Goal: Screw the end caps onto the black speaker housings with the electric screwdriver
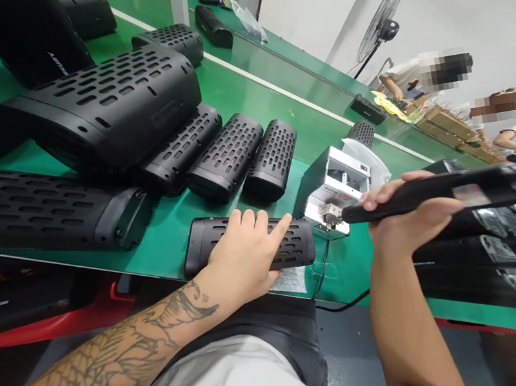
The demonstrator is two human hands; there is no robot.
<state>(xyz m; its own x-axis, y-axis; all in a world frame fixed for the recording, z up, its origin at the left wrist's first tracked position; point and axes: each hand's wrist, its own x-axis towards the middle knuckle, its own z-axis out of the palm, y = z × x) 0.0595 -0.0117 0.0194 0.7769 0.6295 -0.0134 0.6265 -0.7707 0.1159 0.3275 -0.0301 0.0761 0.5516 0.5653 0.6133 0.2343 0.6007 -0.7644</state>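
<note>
My left hand (244,252) lies over a black perforated speaker shell (207,243) at the near edge of the green bench, fingers wrapped across its top and the index finger pointing right. My right hand (406,215) is closed round a black electric screwdriver (453,189). The screwdriver is held level, its tip at the small grey screw feeder box (336,188) just right of the shell.
Several more black perforated shells (227,155) lie in rows on the green bench (231,86), larger ones to the left. Black parts with circuit boards (511,244) are stacked at right. Other people sit at the far right near a standing fan (380,20).
</note>
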